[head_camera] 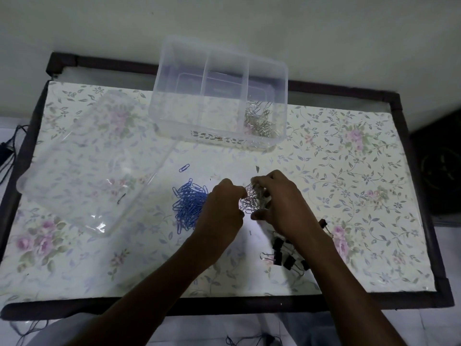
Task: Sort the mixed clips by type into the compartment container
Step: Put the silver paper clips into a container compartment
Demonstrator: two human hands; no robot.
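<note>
Now both hands grip silver clips [250, 199] | left hand [220, 208] | right hand [279, 203] | blue clips [189, 206] left | binder clips [287, 253] under right forearm

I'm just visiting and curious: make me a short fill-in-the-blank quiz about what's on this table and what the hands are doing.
1. The loose paper clips piled beside the left hand are ____ in colour.
2. Silver clips lie in the container's ____ compartment.
3. The binder clips near the right hand's wrist are ____.
4. Both hands hold a bunch of ____ paper clips.

Missing words: blue; right; black; silver
</note>
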